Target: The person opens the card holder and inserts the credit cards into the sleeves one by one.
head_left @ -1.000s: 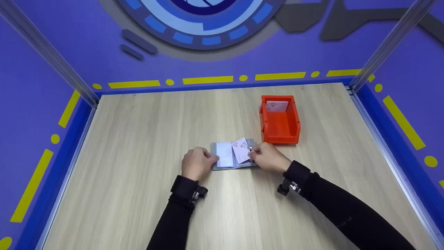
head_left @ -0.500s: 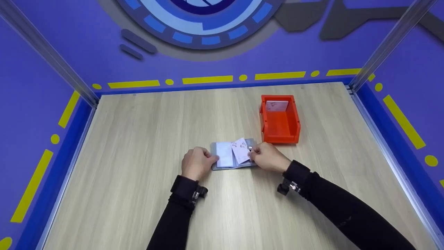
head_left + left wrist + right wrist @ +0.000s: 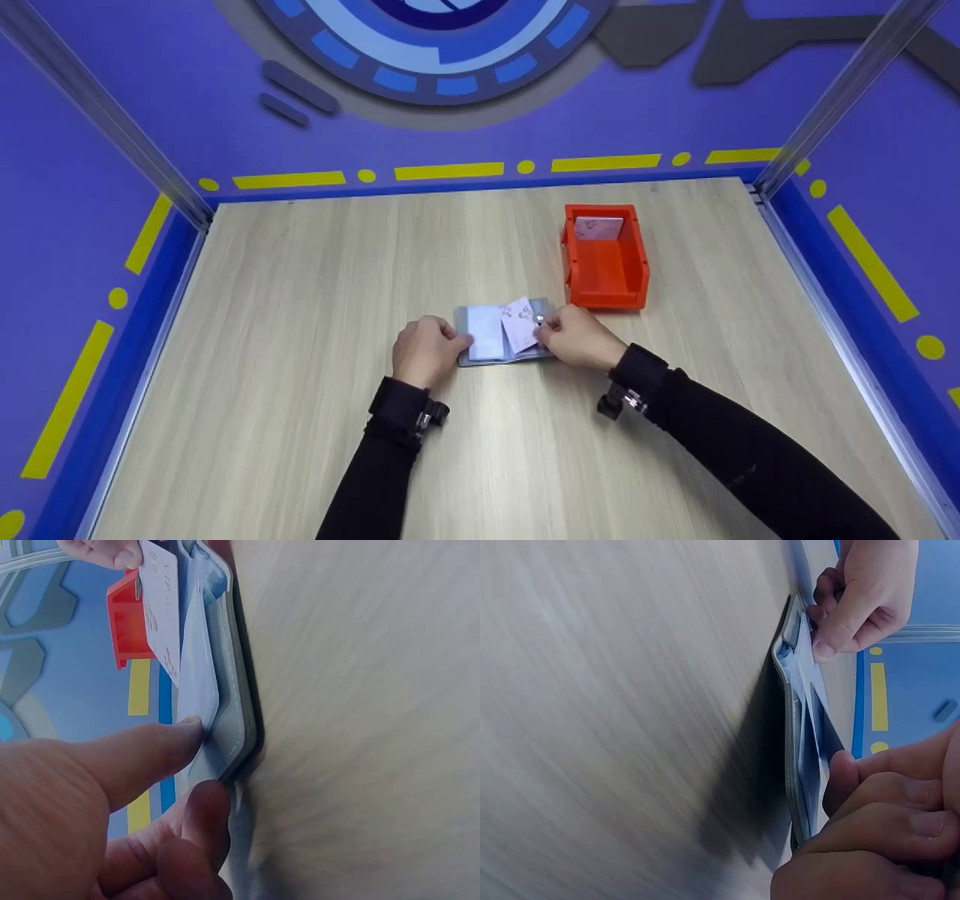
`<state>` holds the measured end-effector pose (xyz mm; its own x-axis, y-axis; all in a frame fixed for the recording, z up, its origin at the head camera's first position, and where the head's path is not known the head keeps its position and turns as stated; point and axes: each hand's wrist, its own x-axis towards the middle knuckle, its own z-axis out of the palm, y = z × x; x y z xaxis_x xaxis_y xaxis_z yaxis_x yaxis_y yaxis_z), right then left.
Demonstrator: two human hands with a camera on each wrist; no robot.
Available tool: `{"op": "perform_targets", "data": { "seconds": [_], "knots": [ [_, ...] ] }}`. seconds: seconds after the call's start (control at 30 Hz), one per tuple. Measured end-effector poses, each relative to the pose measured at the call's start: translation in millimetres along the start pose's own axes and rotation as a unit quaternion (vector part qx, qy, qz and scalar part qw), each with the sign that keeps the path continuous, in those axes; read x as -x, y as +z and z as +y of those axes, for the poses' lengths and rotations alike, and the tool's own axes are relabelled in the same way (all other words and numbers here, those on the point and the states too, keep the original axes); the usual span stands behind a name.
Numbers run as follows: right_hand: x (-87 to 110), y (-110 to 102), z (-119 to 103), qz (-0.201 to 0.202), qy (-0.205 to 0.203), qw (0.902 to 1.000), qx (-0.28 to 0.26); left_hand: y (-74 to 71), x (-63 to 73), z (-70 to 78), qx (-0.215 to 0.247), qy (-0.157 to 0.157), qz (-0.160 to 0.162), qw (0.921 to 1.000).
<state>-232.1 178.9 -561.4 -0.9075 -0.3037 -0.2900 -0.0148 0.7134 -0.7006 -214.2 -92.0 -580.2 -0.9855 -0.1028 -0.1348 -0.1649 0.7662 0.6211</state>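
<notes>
An open grey card holder (image 3: 463, 341) with clear sleeves lies on the table. My left hand (image 3: 426, 352) pinches its left edge; in the left wrist view the thumb (image 3: 161, 748) presses on a sleeve page and the fingers curl at the cover's edge. Over the right-hand page, a pale pink card (image 3: 517, 325) stands tilted, its right edge pinched by my right hand (image 3: 583, 337). Printed "VIP" lettering shows on this card (image 3: 160, 600) in the left wrist view. From the right wrist, its lower end overlaps the sleeves. A metal snap (image 3: 539, 319) sits by my right fingertips.
Behind my right hand stands a red open-front bin (image 3: 643, 279), with a similar pink card (image 3: 600, 229) leaning against its back wall. Blue-purple panels (image 3: 450, 142) enclose the wooden table (image 3: 315, 300) at the back and both sides.
</notes>
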Motion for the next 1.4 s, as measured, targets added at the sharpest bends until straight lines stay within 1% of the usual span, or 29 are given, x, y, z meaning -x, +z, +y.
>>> {"op": "perform_targets", "data": {
  "seconds": [0.23,0.4,0.73,0.97,1.23,1.4],
  "knots": [
    [-0.9,-1,-2,-0.014,0.016,0.9998,0.003,-1.7,-1.7,1.9,-0.007,-0.001,-0.001,1.0],
    [-1.3,-1,-5,-0.021,0.014,0.9997,0.004,-3.0,-2.5,3.3,-0.008,-0.003,-0.006,0.9999],
    [-5.5,2,-7,-0.012,0.013,0.9998,-0.003,-1.7,-2.0,3.4,-0.004,-0.003,-0.007,1.0],
    [-7.2,5,-9,-0.01,-0.004,0.9998,0.018,-1.2,-1.3,2.4,-0.011,0.01,0.0,0.9999],
    [-5.9,9,-14,-0.02,0.009,0.999,0.038,1.5,-1.0,1.1,-0.009,0.003,-0.004,0.9999],
    [-4.8,11,-19,-0.016,0.01,0.9983,0.055,1.2,-0.3,0.7,-0.007,0.004,-0.004,1.0]
  ]
}}
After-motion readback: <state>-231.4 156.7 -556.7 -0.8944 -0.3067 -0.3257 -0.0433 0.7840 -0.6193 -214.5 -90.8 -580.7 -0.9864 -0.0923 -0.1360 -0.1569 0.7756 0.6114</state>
